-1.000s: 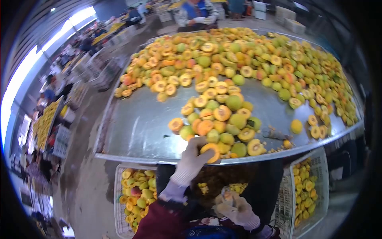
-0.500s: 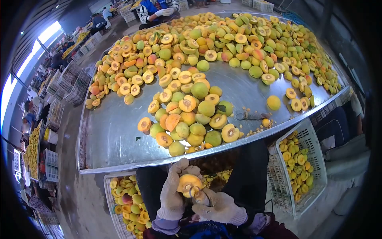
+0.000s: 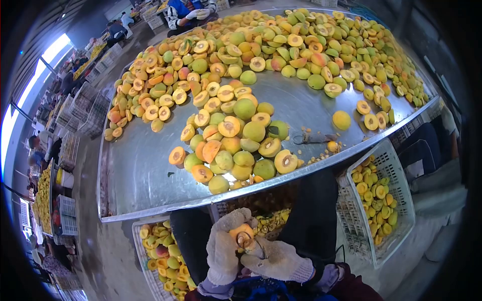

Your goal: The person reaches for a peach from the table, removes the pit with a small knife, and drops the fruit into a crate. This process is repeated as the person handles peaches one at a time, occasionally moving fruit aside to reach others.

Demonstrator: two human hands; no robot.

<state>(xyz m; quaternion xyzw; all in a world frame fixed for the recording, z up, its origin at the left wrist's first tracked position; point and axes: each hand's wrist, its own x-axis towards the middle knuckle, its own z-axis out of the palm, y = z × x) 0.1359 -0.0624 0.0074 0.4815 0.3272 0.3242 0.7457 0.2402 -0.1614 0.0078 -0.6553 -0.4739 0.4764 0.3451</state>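
Observation:
My left hand (image 3: 224, 251), in a pale work glove, is closed around a yellow peach half (image 3: 239, 232) above my lap. The cut face is turned toward my right hand (image 3: 278, 260), also gloved and closed. From the right hand's fingers a curved metal pitting tool (image 3: 257, 247) reaches to the stone area of the peach half. Most of its handle is hidden in the glove. Just beyond my hands, on the metal table (image 3: 135, 180), lies a heap of peach halves (image 3: 229, 126).
A second looped tool (image 3: 314, 138) rests on the table beside scattered pit bits. Crates of peach halves stand at left (image 3: 165, 258) and right (image 3: 374, 200) below the table edge. A container with yellow pieces (image 3: 271, 223) sits between my knees. Across the table is a co-worker's gloved hand (image 3: 198, 14).
The left fingers have wrapped further over the peach half, and it has turned so less shows. The tool's curved end has moved around the stone area. The view has shifted slightly.

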